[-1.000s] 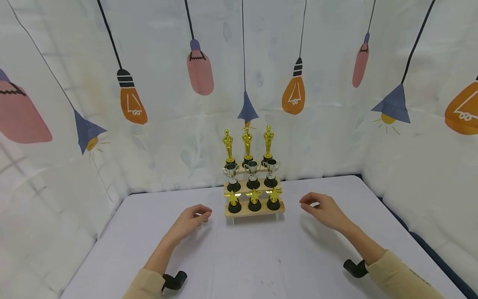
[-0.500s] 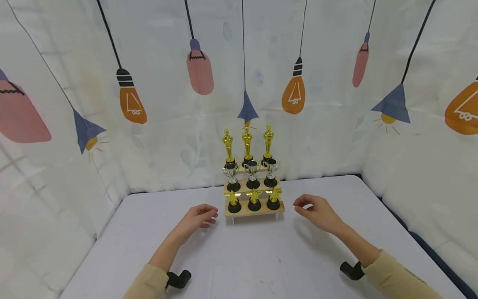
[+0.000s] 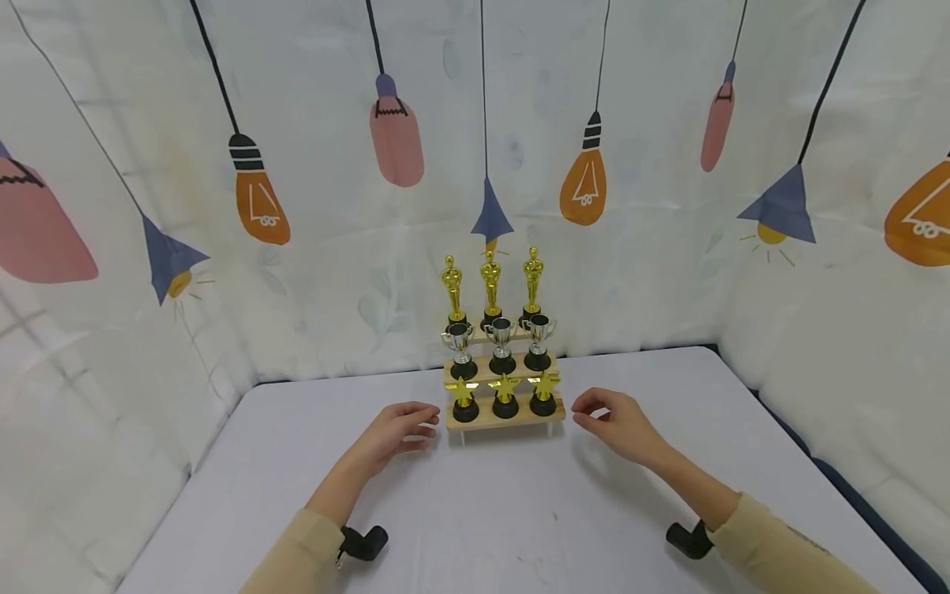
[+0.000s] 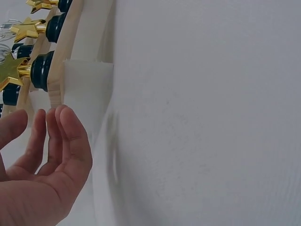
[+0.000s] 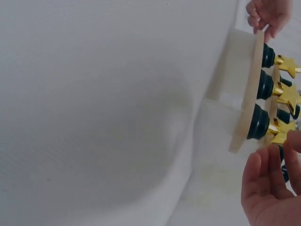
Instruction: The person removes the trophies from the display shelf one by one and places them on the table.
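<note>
A three-tier wooden stand (image 3: 486,424) with clear supports stands towards the back of the table. Gold figure trophies (image 3: 491,285) line its top tier, silver cup trophies (image 3: 501,333) the middle one, and gold star trophies (image 3: 505,389) the front one, all on black bases. Just off the stand's left end is my left hand (image 3: 397,433), fingers loosely bent and holding nothing. My right hand (image 3: 623,422) hovers beside the right end, thumb and fingers curved with a gap between them. In the left wrist view, the fingertips (image 4: 70,117) appear very close to the front shelf's end; contact is unclear.
A white cloth covers the table (image 3: 505,511). White fabric walls (image 3: 326,313) printed with hanging lamps and bulbs enclose its back and sides. Black wrist devices (image 3: 364,543) sit at both beige sleeves.
Both hands have moved inward towards the stand, left hand rightward and right hand leftward. The left fingers have spread apart somewhat. The stand and its trophies have stayed in place.
</note>
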A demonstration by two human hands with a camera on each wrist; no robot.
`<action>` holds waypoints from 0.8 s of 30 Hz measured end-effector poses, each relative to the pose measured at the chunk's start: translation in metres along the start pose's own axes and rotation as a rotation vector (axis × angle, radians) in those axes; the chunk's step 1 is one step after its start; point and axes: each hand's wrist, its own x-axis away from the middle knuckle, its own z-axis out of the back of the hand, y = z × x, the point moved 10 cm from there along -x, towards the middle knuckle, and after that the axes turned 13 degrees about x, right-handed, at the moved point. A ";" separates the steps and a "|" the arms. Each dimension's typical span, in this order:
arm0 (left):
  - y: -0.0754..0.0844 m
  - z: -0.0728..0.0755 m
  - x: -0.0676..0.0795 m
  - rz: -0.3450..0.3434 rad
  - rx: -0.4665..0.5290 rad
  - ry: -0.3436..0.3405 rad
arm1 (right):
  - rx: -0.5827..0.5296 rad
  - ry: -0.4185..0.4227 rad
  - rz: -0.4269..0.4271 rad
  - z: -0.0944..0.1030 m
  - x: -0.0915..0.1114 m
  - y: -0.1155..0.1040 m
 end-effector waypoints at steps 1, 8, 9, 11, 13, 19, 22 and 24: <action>0.000 -0.001 -0.001 0.001 0.005 -0.004 | -0.005 0.000 -0.003 -0.001 0.000 0.000; -0.005 -0.002 -0.006 0.014 0.062 0.004 | -0.044 0.008 -0.013 -0.005 -0.002 -0.005; -0.006 -0.002 -0.007 0.015 0.068 0.008 | -0.049 0.009 -0.015 -0.006 -0.002 -0.006; -0.007 -0.002 -0.008 0.017 0.080 0.014 | -0.060 0.013 -0.024 -0.008 -0.003 -0.006; -0.008 -0.003 -0.010 0.018 0.092 0.015 | -0.073 0.014 -0.037 -0.010 -0.004 -0.006; -0.010 -0.007 -0.013 0.009 0.120 0.003 | -0.093 0.017 -0.072 -0.017 -0.008 -0.004; -0.011 -0.008 -0.014 0.002 0.140 0.000 | -0.088 0.038 -0.072 -0.018 -0.011 -0.004; -0.012 -0.009 -0.015 0.001 0.153 -0.004 | -0.083 0.059 -0.067 -0.017 -0.012 -0.005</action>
